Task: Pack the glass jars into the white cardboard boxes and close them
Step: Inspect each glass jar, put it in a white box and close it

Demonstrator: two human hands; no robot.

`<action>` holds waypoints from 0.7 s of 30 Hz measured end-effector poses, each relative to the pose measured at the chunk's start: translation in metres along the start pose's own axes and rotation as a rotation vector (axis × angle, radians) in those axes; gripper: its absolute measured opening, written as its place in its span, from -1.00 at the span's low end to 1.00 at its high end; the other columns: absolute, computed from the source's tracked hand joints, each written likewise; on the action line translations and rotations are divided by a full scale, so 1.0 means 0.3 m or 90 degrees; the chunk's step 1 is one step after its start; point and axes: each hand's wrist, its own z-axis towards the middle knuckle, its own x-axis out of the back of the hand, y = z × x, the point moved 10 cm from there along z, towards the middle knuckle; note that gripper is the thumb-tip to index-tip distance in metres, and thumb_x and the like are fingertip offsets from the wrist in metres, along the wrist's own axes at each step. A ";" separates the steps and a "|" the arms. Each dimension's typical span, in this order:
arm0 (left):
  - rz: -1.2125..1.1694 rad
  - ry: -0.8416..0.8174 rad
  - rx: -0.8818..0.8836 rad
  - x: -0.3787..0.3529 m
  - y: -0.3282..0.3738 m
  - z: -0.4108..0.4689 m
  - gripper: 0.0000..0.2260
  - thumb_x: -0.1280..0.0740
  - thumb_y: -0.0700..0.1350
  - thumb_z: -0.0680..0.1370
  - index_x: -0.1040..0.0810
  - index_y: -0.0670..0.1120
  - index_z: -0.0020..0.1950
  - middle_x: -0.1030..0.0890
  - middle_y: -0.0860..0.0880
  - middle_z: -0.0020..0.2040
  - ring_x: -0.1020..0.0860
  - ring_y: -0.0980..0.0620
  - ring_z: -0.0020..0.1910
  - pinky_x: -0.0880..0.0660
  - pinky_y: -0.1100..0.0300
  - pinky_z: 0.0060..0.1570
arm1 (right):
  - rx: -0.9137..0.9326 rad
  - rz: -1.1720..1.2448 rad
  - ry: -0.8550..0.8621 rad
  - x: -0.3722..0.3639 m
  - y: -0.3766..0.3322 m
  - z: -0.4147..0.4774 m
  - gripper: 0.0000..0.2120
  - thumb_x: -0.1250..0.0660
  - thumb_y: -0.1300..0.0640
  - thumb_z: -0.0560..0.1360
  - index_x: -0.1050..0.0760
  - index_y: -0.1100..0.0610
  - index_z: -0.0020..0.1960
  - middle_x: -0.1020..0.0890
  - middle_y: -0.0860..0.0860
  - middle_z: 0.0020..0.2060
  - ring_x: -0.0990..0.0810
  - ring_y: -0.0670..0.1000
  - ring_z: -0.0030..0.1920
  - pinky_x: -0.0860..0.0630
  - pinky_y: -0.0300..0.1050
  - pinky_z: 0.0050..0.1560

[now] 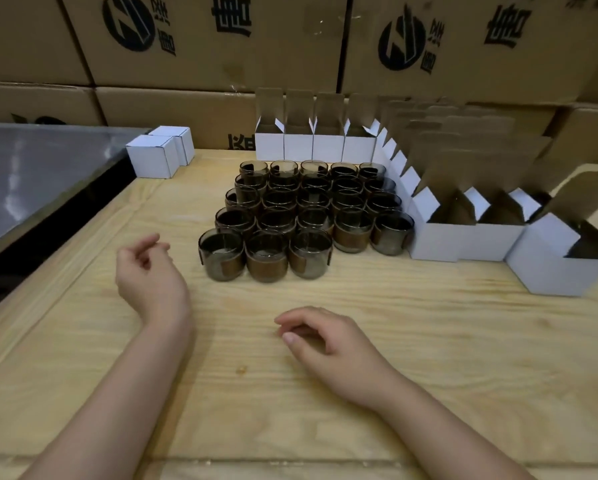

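Note:
Several dark smoked glass jars stand packed in rows on the wooden table. Open white cardboard boxes line up behind the jars, and more open boxes run along their right side, flaps up. Two closed white boxes sit at the back left. My left hand hovers left of the front jars, fingers loosely curled, holding nothing. My right hand rests on the table in front of the jars, fingers loosely bent and empty.
Large brown cartons with black print are stacked as a wall behind the table. A dark glossy surface lies along the table's left edge. One open white box stands at the far right.

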 end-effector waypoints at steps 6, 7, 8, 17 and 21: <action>0.057 -0.090 -0.051 -0.054 0.015 -0.107 -0.76 -0.21 -0.27 0.53 -0.53 0.06 -0.15 -0.61 0.04 -0.15 -0.53 0.09 -0.17 -0.48 0.14 -0.12 | 0.031 -0.087 0.023 0.051 0.008 -0.022 -0.82 -0.30 0.10 0.55 -0.60 0.01 0.12 -0.61 -0.20 -0.02 -0.53 -0.24 0.03 -0.40 -0.42 0.06; 0.068 -0.105 -0.050 -0.064 0.009 -0.103 -0.78 -0.21 -0.27 0.52 -0.54 0.04 -0.14 -0.61 0.06 -0.16 -0.52 0.11 -0.20 -0.48 0.16 -0.14 | 0.030 -0.092 0.030 0.062 0.016 -0.023 -0.83 -0.31 0.11 0.55 -0.61 0.00 0.10 -0.61 -0.21 -0.03 -0.54 -0.25 0.02 -0.39 -0.45 0.03; 0.078 -0.119 -0.051 -0.072 0.004 -0.100 -0.78 -0.21 -0.27 0.52 -0.55 0.02 -0.12 -0.60 0.09 -0.18 -0.51 0.14 -0.24 -0.47 0.19 -0.16 | 0.026 -0.094 0.041 0.073 0.024 -0.021 -0.84 -0.31 0.12 0.55 -0.62 0.01 0.08 -0.62 -0.22 -0.06 -0.54 -0.26 0.01 -0.39 -0.46 0.01; 0.088 -0.160 -0.099 -0.107 0.013 -0.108 -0.75 -0.20 -0.30 0.50 -0.55 0.02 -0.16 -0.56 0.10 -0.28 -0.43 0.30 -0.44 -0.34 0.48 -0.41 | -0.052 -0.244 0.222 0.193 0.068 0.068 -0.38 -0.34 -0.05 0.50 -0.14 -0.30 0.46 -0.29 -0.07 0.22 -0.29 -0.08 0.20 -0.31 -0.25 0.12; 0.101 -0.176 -0.172 -0.113 0.051 -0.136 -0.78 -0.22 -0.30 0.51 -0.55 -0.01 -0.13 -0.53 0.09 -0.29 -0.44 0.27 -0.40 -0.34 0.43 -0.39 | -0.122 -0.303 0.165 0.169 0.094 0.145 -0.36 -0.32 -0.12 0.50 -0.07 -0.33 0.46 -0.12 0.06 0.43 -0.07 0.05 0.43 -0.23 -0.05 0.32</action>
